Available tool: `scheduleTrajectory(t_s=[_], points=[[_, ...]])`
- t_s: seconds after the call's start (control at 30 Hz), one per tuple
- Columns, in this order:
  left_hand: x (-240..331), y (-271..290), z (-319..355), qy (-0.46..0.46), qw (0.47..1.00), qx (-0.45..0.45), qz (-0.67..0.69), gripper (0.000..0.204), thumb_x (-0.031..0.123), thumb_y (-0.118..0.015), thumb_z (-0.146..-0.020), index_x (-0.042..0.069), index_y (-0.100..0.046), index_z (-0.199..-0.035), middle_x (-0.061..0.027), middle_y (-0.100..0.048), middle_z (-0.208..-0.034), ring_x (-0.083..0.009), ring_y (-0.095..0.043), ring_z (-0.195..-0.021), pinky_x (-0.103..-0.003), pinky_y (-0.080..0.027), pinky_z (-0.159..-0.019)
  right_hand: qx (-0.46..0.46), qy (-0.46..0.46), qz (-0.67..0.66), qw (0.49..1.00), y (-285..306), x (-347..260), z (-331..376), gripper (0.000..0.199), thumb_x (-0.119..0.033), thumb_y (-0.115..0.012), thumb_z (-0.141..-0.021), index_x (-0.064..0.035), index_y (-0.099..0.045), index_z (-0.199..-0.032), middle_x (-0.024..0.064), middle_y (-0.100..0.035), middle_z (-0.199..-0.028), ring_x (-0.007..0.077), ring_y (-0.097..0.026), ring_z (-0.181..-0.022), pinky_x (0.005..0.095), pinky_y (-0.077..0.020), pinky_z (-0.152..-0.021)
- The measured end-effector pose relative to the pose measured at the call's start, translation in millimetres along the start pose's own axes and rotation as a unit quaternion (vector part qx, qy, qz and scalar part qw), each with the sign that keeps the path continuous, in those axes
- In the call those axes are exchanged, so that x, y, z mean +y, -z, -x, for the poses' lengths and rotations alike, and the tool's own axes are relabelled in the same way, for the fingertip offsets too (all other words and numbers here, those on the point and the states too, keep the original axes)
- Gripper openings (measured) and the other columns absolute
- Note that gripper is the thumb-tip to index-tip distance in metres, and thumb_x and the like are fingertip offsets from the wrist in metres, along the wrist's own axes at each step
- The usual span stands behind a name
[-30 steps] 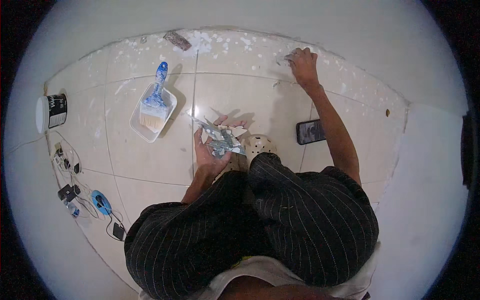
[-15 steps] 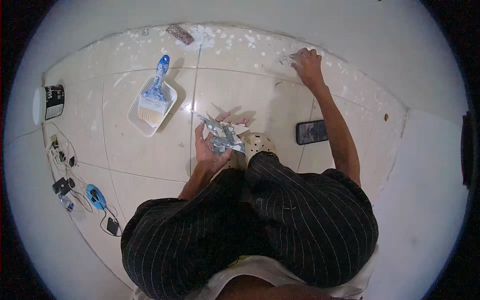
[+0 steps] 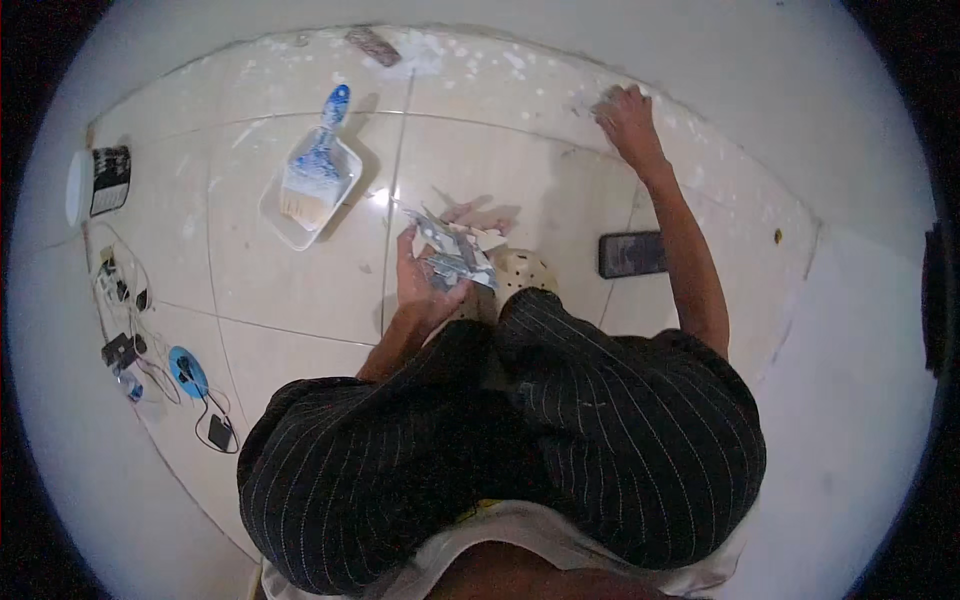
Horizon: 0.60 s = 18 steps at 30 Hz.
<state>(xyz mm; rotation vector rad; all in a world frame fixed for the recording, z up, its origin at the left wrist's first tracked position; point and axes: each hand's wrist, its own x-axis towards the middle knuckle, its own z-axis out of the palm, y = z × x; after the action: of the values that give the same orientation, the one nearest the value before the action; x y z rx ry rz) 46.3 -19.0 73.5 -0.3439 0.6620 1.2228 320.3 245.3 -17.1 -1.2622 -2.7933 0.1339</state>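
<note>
A bunch of grey and white flakes (image 3: 455, 253), like peeled paint scraps, lies in my left hand (image 3: 424, 295), whose fingers curl around it. I hold it low in the middle, just before my shoes. My right hand (image 3: 630, 128) is stretched out to the tiled floor at the far right, close to the wall's foot. Its fingers are bent down and drawn together over small greyish bits on the tiles; what they pinch is hidden. A wide paintbrush (image 3: 316, 165) with a blue handle rests in a white tray (image 3: 350, 190) left of centre.
A phone (image 3: 632, 254) lies beneath my right forearm. A brown block-like piece (image 3: 373, 46) sits by the far wall, among white paint spots. At the left are a black-and-white tub (image 3: 110, 180), tangled cables with adapters, and a blue disc (image 3: 187, 372). Walls border the floor.
The view has tilted slightly, so the floor things sit a little higher or shifted. My right hand stays by the wall with its fingers slightly moved. My left hand still holds the flakes.
</note>
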Motion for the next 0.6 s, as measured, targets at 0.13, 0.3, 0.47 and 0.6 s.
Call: scheduleTrajectory(t_s=[0.13, 0.3, 0.47, 0.6], points=[[-1.7, -0.6, -2.6, -0.024, 0.998, 0.056, 0.006, 0.076, 0.062, -0.026, -0.093, 0.005, -0.04, -0.141, -0.0209, -0.053, -0.129, -0.0321, -0.055, -0.116, -0.044, -0.047, -0.098, -0.01, 0.038, 0.046, 0.998, -4.3, 10.1, -12.3, 0.027, -0.024, -0.067, -0.083, -0.0132, -0.065, -0.108, 0.0089, -0.054, -0.113, 0.0318, -0.049, -0.105, 0.0495, -0.0382, -0.092], [-4.0, 19.4, -3.1, 0.013, 0.99, -0.077, 0.121, 0.07, 0.056, -0.031, -0.093, 0.002, -0.045, -0.136, -0.0202, -0.056, -0.123, -0.0335, -0.053, -0.116, -0.048, -0.044, -0.1, -0.005, -0.008, 0.023, 1.0, -1.8, 20.4, -0.5, 0.032, -0.029, -0.068, -0.084, -0.0111, -0.063, -0.11, 0.0097, -0.059, -0.112, 0.031, -0.049, -0.108, 0.0468, -0.0379, -0.093], [-7.0, -5.0, 1.5, -0.032, 0.996, 0.079, 0.012, 0.074, 0.06, -0.037, -0.091, 0.006, -0.042, -0.141, -0.0135, -0.061, -0.11, -0.0222, -0.059, -0.099, -0.039, -0.048, -0.093, 0.056, -0.102, -0.278, 0.953, 45.8, -53.5, 8.8, 0.027, -0.026, -0.07, -0.084, -0.0068, -0.066, -0.103, 0.0087, -0.067, -0.094, 0.0228, -0.059, -0.086, 0.0356, -0.0468, -0.079], [-5.6, 4.5, 1.2, -0.025, 0.996, 0.076, -0.047, 0.075, 0.061, -0.032, -0.091, 0.006, -0.041, -0.141, -0.0141, -0.058, -0.12, -0.0259, -0.057, -0.106, -0.041, -0.046, -0.097, 0.049, -0.088, -0.338, 0.936, 91.7, -171.3, 45.2, 0.022, -0.03, -0.069, -0.082, -0.0116, -0.068, -0.094, 0.0058, -0.067, -0.094, 0.0222, -0.057, -0.085, 0.0381, -0.0419, -0.082]])
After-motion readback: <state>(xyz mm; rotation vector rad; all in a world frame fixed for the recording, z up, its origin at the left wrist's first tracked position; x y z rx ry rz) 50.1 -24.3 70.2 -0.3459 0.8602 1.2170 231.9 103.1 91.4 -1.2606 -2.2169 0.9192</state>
